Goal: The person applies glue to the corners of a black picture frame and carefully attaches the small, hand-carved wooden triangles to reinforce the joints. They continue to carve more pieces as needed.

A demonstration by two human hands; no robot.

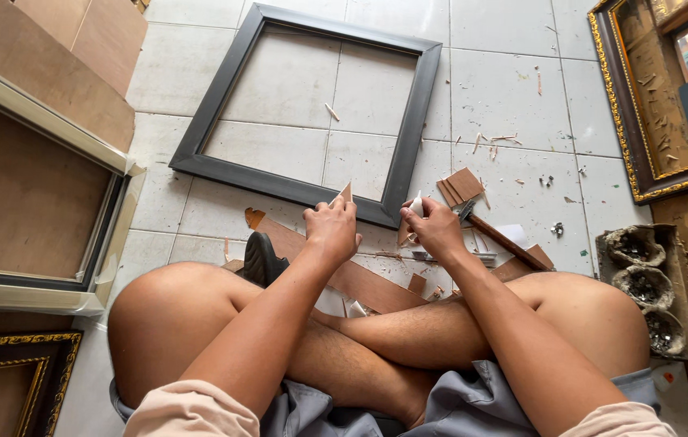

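While I sat cross-legged on the tiled floor (506,89), my left hand (332,231) pinched a thin wood chip (346,192) against the black frame (312,105). My right hand (435,228) closed its grip on a small white piece (417,204) beside the frame's near corner, with a hammer (499,236) lying just right of it.

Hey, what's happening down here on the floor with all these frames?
A person sits cross-legged on the tiled floor, working at the near edge of a black picture frame. The left hand holds a small thin wooden piece upright at that edge, while the right hand grips a small white object. A hammer, wood offcuts and a brown board strip lie close by. Other frames lean at both sides.
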